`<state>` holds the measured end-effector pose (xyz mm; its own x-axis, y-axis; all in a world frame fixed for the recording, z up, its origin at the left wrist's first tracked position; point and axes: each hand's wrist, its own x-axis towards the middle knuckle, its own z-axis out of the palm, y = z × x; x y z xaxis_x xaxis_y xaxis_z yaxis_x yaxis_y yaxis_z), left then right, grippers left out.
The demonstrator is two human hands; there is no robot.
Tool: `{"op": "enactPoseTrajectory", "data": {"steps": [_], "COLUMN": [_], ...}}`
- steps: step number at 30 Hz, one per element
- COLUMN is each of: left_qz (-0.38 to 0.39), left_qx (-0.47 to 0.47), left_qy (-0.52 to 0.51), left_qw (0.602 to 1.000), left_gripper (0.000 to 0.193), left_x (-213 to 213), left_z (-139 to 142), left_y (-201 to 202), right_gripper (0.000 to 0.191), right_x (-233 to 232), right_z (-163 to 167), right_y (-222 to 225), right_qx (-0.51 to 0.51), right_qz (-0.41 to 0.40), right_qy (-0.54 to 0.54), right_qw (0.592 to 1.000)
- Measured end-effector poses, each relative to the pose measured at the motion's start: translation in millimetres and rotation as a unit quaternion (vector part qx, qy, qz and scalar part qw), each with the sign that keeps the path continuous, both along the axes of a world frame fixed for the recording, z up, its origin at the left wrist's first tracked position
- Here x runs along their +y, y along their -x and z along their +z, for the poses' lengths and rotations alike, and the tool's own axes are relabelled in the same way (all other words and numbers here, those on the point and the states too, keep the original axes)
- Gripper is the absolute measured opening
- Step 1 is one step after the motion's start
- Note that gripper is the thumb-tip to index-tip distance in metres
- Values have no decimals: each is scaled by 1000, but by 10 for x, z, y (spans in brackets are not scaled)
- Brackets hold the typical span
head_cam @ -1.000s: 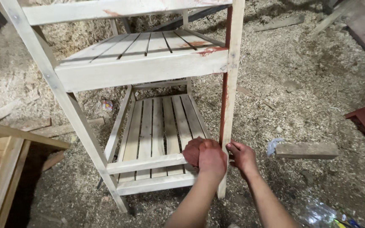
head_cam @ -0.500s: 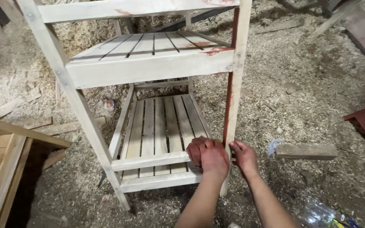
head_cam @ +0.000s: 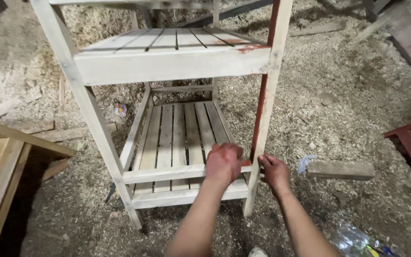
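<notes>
Shelf rack (head_cam: 167, 62) of pale slatted wood stands upright on the sawdust floor (head_cam: 338, 95), two slatted tiers in view, the lower one close to the ground. Red stain runs down the inner edge of the front right post (head_cam: 268, 95) and smears the corner of the upper tier.

Left hand (head_cam: 223, 163), reddened, lies palm down over the front rail (head_cam: 162, 173) of the lower tier where it meets that post; fingers curled together over the rail, pressing on it. Right hand (head_cam: 275, 170) is at the outer side of the same post, low down, fingers bent against the wood. Cannot tell whether it grips the post or only touches it.

Judgement: step in hand is work on the lower right joint, probably steadying or rubbing at that corner. Any further move there calls for the rack to stay square and not rock on loose shavings.

Packages and labels: a crumpled clear plastic wrapper (head_cam: 353, 238) by the bottom right edge; a small round multicoloured object (head_cam: 120, 110) behind the left post; a pale blue scrap (head_cam: 305, 163) just beside a loose wood block (head_cam: 341, 170). No signs in view.
</notes>
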<state>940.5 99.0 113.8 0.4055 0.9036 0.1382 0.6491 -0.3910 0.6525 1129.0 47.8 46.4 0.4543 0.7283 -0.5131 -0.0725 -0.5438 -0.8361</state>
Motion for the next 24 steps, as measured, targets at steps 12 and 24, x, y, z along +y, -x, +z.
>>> {"op": "enactPoseTrajectory", "data": {"steps": [12,24], "left_qz": [-167,147], "left_qx": [90,-572], "left_qy": [-165,309], "left_qw": [968,746], "left_gripper": [29,39], "left_x": [-291,-752], "left_z": [-88,789], "left_y": [-64,1111], "right_gripper": [38,38], "right_x": [-12,-76], "right_z": [175,96], "right_y": [28,62], "right_qx": [-6,-3], "right_qz": [0,-11], "right_qy": [38,1], "right_qw": [999,1000]}}
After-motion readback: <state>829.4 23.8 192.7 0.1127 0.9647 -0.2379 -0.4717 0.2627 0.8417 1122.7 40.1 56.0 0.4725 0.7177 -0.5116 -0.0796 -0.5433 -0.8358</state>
